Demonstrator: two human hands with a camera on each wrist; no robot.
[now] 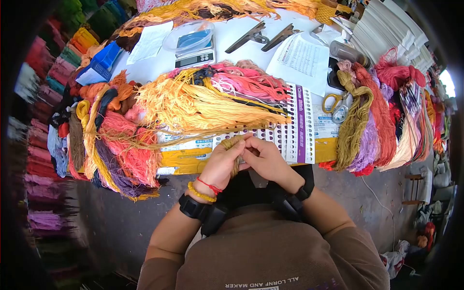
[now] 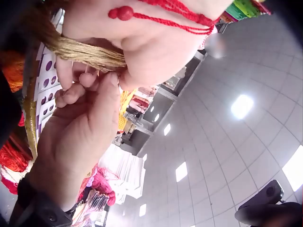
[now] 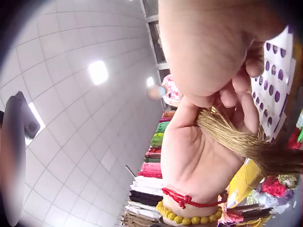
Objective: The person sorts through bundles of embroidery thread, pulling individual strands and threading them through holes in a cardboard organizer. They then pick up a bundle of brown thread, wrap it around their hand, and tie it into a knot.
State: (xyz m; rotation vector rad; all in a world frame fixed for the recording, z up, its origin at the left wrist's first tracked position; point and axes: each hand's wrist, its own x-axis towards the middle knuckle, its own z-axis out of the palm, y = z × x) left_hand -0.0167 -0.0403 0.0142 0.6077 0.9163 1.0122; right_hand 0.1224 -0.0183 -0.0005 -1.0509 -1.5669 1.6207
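Note:
An olive-gold thread bundle point(image 1: 235, 143) is held in the left hand point(image 1: 220, 164) at the table's front edge; its strands run across the left palm in the right wrist view point(image 3: 227, 135). The left hand point(image 3: 201, 156) curls its thumb and fingers round the bundle. Against it, the right hand point(image 1: 270, 162) has its fingertips bent in and meeting the left fingertips at the bundle's end. In the left wrist view the right hand point(image 2: 80, 137) pinches at the strands point(image 2: 90, 54); the exact spot between the fingertips is hidden.
A white punched card point(image 1: 293, 145) lies just beyond the hands. Orange-yellow threads point(image 1: 208, 104) spread behind them. Thread hanks point(image 1: 128, 145) hang over the edge at left, more point(image 1: 360, 130) at right. Scissors point(image 1: 333, 104), a scale point(image 1: 195, 59) and black clips point(image 1: 249, 36) lie farther back.

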